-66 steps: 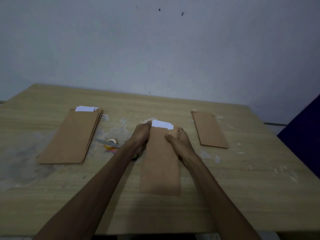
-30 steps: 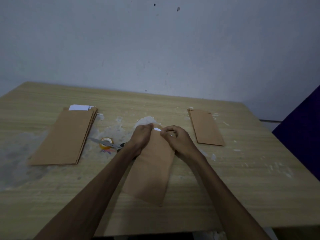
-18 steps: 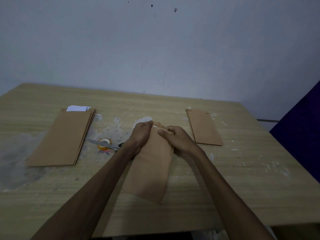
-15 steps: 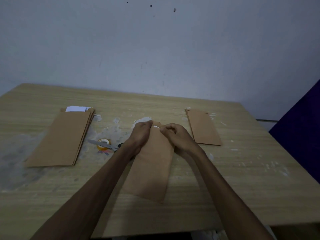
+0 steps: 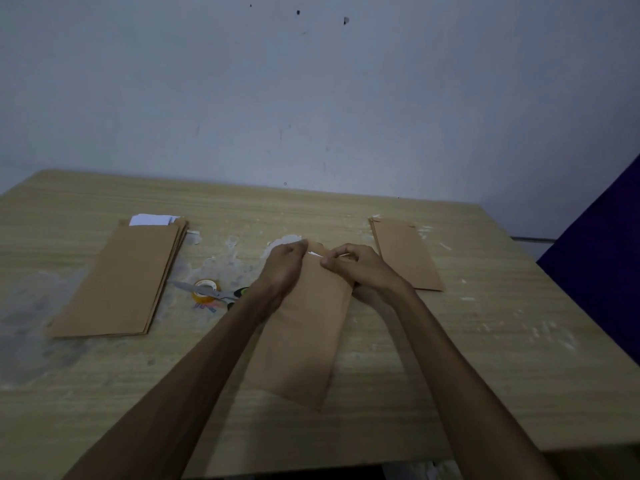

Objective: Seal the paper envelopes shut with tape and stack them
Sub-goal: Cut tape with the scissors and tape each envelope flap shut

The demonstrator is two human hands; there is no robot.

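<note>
Across the whole lower half of the view runs a light wood-grain table [image 5: 485, 358], its far edge against a pale grey wall [image 5: 311, 98]. A dark blue-violet surface [image 5: 606, 254] stands beyond the table's right edge.

Toward the left edge lies a stack of long brown paper envelopes [image 5: 117, 282], with white paper [image 5: 152, 220] sticking out of the top one at its far end. Near the middle of the table, angled slightly so that its near end points toward the front edge, lies the brown paper envelope being worked on [image 5: 304, 341]. Toward the far right corner lies a smaller pile of brown envelopes with closed ends [image 5: 405, 254] (how many are in it cannot be told).

Both hands meet at the far end of the middle envelope. The left hand [image 5: 284, 268] rests on its left far corner with fingers curled over the edge, holding it. The right hand [image 5: 360, 265] has its fingers bent, thumb and forefinger pinching the folded top, where a sliver of white shows.

Between the left stack and the left forearm sit silver scissors with dark handles [image 5: 211, 292], lying across a small roll of yellowish clear tape [image 5: 204, 292]. Whitish smears [image 5: 228, 261] mark the wood around them.
</note>
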